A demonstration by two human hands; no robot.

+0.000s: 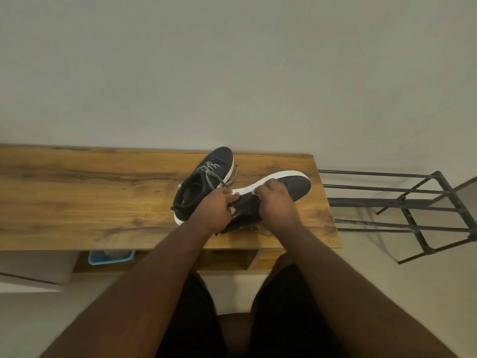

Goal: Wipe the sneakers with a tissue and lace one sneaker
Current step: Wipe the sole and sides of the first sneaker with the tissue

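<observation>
My left hand grips the heel of the tilted sneaker; its long axis runs toward two o'clock. My right hand curls over its side, tissue unseen. The laced sneaker sits at eleven o'clock.

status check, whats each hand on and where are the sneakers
Left hand grips tilted sneaker at heel. Right hand presses white tissue on its side. Laced sneaker on table behind. Nothing in the way.
</observation>
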